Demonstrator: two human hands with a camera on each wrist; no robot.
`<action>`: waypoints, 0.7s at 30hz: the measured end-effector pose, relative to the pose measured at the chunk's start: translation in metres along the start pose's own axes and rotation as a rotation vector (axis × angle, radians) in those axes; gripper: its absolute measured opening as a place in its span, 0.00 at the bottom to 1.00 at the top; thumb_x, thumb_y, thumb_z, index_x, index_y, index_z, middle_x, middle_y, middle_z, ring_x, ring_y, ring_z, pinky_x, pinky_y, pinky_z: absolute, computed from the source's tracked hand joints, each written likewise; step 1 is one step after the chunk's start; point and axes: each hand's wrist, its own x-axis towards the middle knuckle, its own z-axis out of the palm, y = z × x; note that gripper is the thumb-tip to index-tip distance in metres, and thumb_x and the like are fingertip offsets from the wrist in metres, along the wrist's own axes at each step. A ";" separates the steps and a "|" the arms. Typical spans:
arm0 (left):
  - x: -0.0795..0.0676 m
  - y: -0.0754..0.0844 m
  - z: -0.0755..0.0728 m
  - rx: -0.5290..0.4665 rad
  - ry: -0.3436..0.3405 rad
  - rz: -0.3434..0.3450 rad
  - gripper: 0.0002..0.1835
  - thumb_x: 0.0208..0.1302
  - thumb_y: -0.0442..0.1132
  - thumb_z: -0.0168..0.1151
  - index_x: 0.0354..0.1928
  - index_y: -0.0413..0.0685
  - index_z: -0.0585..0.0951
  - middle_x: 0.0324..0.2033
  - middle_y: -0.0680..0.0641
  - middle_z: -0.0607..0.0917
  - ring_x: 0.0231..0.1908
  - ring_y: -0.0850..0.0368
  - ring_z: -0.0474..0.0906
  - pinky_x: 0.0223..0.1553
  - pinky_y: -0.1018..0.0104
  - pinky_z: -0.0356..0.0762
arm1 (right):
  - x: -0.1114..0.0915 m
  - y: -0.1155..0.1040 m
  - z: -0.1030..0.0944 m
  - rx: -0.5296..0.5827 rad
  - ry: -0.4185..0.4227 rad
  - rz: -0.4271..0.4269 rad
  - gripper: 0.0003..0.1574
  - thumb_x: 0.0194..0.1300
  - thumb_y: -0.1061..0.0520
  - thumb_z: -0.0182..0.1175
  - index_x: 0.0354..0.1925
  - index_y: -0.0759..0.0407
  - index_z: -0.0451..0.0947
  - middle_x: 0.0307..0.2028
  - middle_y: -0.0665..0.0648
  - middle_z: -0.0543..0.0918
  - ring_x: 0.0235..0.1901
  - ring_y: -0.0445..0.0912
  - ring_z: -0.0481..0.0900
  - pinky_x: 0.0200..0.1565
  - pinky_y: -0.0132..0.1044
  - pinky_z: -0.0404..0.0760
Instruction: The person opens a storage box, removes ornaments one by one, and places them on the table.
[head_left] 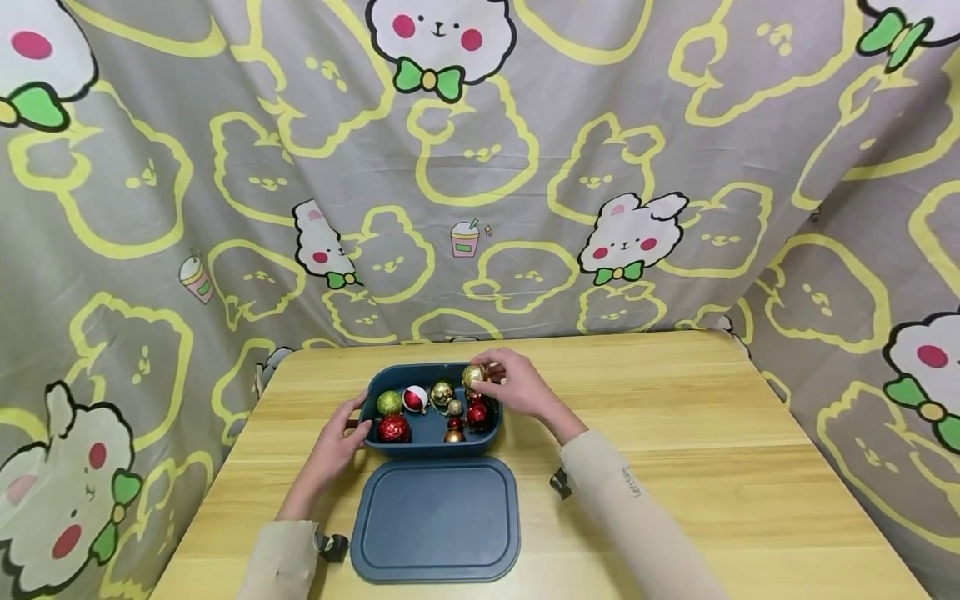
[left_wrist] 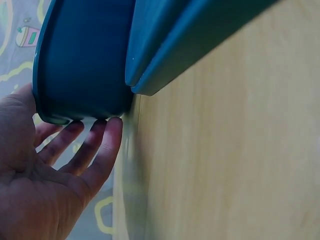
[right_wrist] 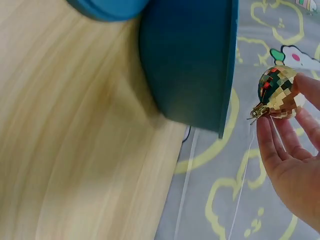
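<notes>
A dark blue plastic box (head_left: 435, 450) stands on the table with several ornament balls inside. Among them are a green glittery ball (head_left: 389, 403), a red-and-white ball (head_left: 415, 398), a textured red ball (head_left: 393, 429) and a shiny gold ball (head_left: 442, 392). My left hand (head_left: 337, 437) touches the box's left end, its extended fingers (left_wrist: 102, 150) against the outer wall. Over the box's back right corner, my right hand (head_left: 521, 385) pinches a gold mirrored Christmas ball (right_wrist: 280, 92) between thumb and fingers. In the right wrist view that ball is above the rim, its cap and string visible.
The box's blue lid (head_left: 435, 521) lies flat on the wooden table (head_left: 660, 417), in front of the box. A patterned grey curtain (head_left: 525, 167) hangs behind the table and along both sides. Each sleeve has a black device strapped near the wrist.
</notes>
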 end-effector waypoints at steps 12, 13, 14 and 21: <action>-0.002 0.001 -0.001 -0.021 0.006 0.022 0.31 0.78 0.32 0.55 0.79 0.40 0.60 0.74 0.31 0.63 0.59 0.31 0.75 0.43 0.66 0.86 | -0.008 0.022 -0.029 -0.011 0.070 0.056 0.25 0.69 0.57 0.69 0.62 0.61 0.80 0.57 0.61 0.84 0.53 0.55 0.84 0.59 0.48 0.83; -0.002 0.001 -0.001 -0.018 0.006 0.024 0.31 0.78 0.32 0.55 0.79 0.40 0.60 0.73 0.31 0.63 0.59 0.31 0.75 0.43 0.66 0.86 | -0.009 0.024 -0.032 -0.011 0.076 0.068 0.25 0.69 0.56 0.69 0.62 0.60 0.80 0.57 0.60 0.84 0.53 0.55 0.85 0.59 0.48 0.83; -0.002 0.001 -0.001 -0.017 0.007 0.026 0.31 0.78 0.32 0.55 0.79 0.39 0.60 0.73 0.30 0.64 0.59 0.31 0.75 0.43 0.66 0.86 | -0.009 0.026 -0.034 -0.010 0.082 0.076 0.25 0.69 0.56 0.69 0.62 0.60 0.80 0.57 0.60 0.84 0.53 0.55 0.85 0.59 0.49 0.83; 0.000 -0.002 -0.001 -0.012 0.010 0.023 0.31 0.78 0.32 0.54 0.79 0.42 0.61 0.73 0.31 0.64 0.59 0.31 0.75 0.43 0.67 0.86 | -0.014 0.039 -0.046 0.009 0.112 0.118 0.24 0.69 0.56 0.70 0.61 0.58 0.81 0.57 0.61 0.84 0.52 0.55 0.85 0.58 0.49 0.84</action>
